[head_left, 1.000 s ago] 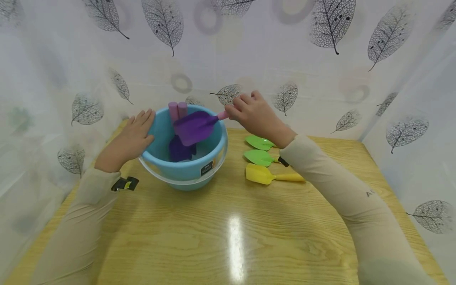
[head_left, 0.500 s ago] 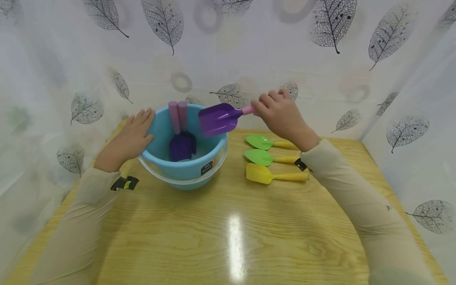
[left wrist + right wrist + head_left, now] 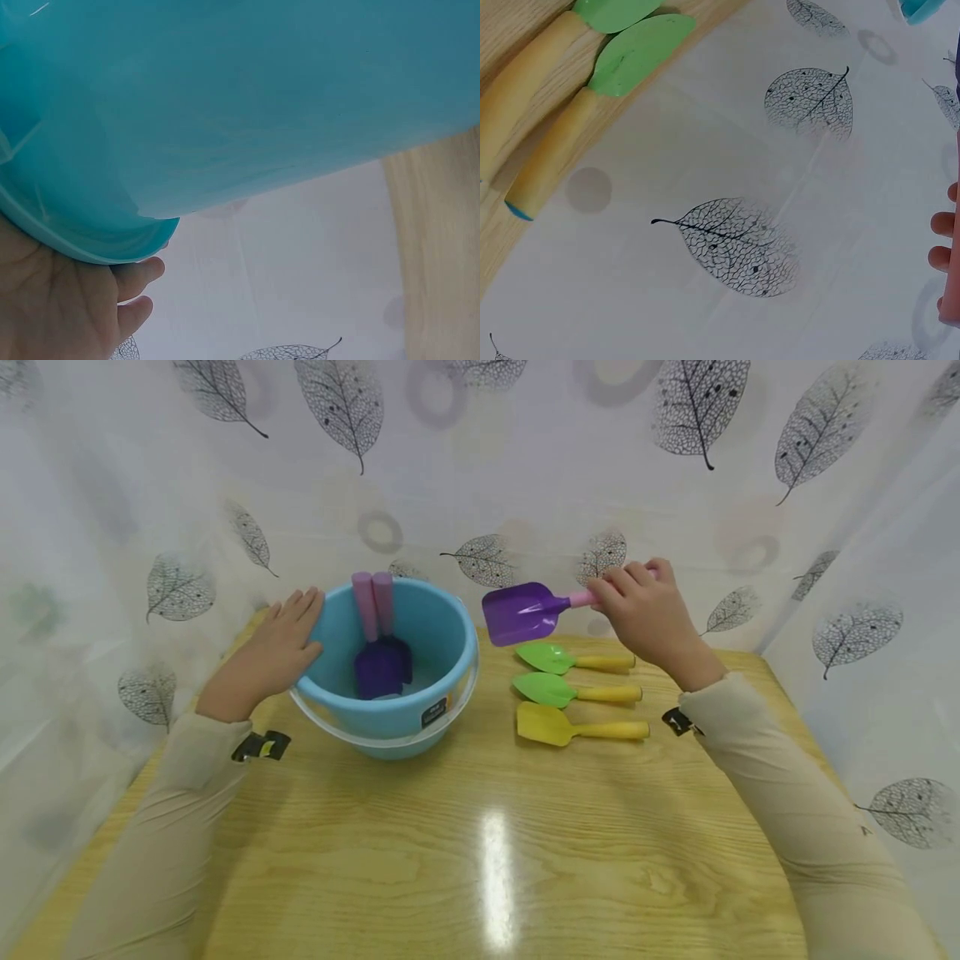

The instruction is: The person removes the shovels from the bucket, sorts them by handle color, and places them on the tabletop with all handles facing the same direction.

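Note:
My right hand [image 3: 647, 614] grips the pink handle of a purple toy shovel [image 3: 522, 613], held up at the back of the table, to the right of the bucket. In the right wrist view the pink handle [image 3: 952, 277] and a few fingertips show at the right edge. A light blue bucket [image 3: 397, 718] with a white handle stands at the left. My left hand [image 3: 264, 652] rests on its left rim with fingers straight; the left wrist view shows the palm [image 3: 56, 300] against the rim. Inside the bucket lean purple shovels [image 3: 382, 668] with two pink handles upright.
Right of the bucket lie two green trowels [image 3: 551, 690] with yellow handles, one behind the other. A yellow shovel [image 3: 543, 724] lies in front of them. A white curtain [image 3: 525, 460] with leaf prints hangs behind the wooden table [image 3: 420, 852].
My right hand has carried the purple shovel from over the bucket out to the right, past the rim. The left hand has stayed on the bucket's rim.

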A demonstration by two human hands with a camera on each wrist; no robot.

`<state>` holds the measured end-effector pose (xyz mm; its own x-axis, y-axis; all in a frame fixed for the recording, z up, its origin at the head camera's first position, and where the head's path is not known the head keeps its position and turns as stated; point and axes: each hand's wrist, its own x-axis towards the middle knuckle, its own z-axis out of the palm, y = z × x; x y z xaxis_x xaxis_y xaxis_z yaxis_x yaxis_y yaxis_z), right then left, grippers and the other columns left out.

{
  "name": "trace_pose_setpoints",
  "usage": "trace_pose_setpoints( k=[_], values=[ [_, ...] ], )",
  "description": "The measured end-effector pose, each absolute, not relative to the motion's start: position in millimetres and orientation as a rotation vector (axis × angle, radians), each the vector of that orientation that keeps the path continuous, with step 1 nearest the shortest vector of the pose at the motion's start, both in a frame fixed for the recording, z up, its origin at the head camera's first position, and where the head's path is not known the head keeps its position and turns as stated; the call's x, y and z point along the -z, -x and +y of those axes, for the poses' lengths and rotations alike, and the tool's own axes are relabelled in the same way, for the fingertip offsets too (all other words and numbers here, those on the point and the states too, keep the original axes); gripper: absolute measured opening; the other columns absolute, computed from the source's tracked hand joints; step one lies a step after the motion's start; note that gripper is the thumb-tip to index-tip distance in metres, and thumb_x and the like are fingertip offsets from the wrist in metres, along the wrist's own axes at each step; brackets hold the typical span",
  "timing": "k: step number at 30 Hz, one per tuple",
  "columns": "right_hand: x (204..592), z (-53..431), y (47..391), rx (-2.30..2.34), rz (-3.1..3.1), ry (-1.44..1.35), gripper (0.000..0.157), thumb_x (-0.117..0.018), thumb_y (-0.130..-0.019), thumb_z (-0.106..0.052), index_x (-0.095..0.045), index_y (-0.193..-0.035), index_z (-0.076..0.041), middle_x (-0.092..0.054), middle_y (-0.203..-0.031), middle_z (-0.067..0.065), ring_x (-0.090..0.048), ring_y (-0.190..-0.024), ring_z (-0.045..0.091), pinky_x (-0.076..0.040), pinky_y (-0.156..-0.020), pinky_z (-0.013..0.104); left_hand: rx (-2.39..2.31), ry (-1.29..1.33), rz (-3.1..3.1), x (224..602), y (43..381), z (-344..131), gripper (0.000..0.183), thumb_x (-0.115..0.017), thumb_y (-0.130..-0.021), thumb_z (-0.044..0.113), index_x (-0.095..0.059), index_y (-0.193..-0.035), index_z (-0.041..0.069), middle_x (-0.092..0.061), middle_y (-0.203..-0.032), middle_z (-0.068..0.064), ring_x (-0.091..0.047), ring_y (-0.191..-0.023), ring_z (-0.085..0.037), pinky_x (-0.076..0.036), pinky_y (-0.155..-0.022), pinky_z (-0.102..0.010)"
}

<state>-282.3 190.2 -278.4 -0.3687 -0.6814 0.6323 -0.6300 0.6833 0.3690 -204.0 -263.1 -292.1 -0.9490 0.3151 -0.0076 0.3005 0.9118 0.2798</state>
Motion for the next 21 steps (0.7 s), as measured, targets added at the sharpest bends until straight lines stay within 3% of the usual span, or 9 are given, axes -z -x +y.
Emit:
trace_pose_setpoints(
  k=[9,16,21],
  values=[
    [288.2,228.4,279.3,0.104,-2.130,-0.933,0.016,-0.057,-0.090,-0.018,-0.056,-0.097,-0.003,-0.061,-0.086,0.016,-0.053,-0.078,0.036,-0.039,-0.076,0.052,-0.423,-0.471,3.011,292.4,204.7,-263.5,0.066,-0.034,-0.098,0.016,0.001,-0.147,-0.009,0.001,-0.154,-0.030,0.005,-0.143,-0.045,0.003,-0.115,-0.059],
    [299.2,256.0,275.3,0.109,-2.187,-0.859,0.024,-0.048,-0.097,-0.024,-0.056,-0.098,-0.002,-0.061,-0.086,0.019,-0.055,-0.076,0.039,-0.039,-0.068,0.054,-0.424,-0.463,3.008,292.8,205.2,-263.7,0.066,-0.034,-0.098,0.017,0.001,-0.147,-0.008,0.002,-0.155,-0.029,0.005,-0.143,-0.045,0.002,-0.115,-0.060],
    [309.8,274.3,272.8,0.116,-2.252,-0.807,0.019,-0.051,-0.096,-0.019,-0.055,-0.101,-0.001,-0.060,-0.086,0.021,-0.054,-0.077,0.040,-0.038,-0.069,0.055,-0.422,-0.466,3.006,294.0,207.0,-265.0,0.065,-0.032,-0.098,0.018,0.002,-0.147,-0.008,0.002,-0.154,-0.029,0.006,-0.143,-0.045,0.003,-0.115,-0.059]
  ],
)
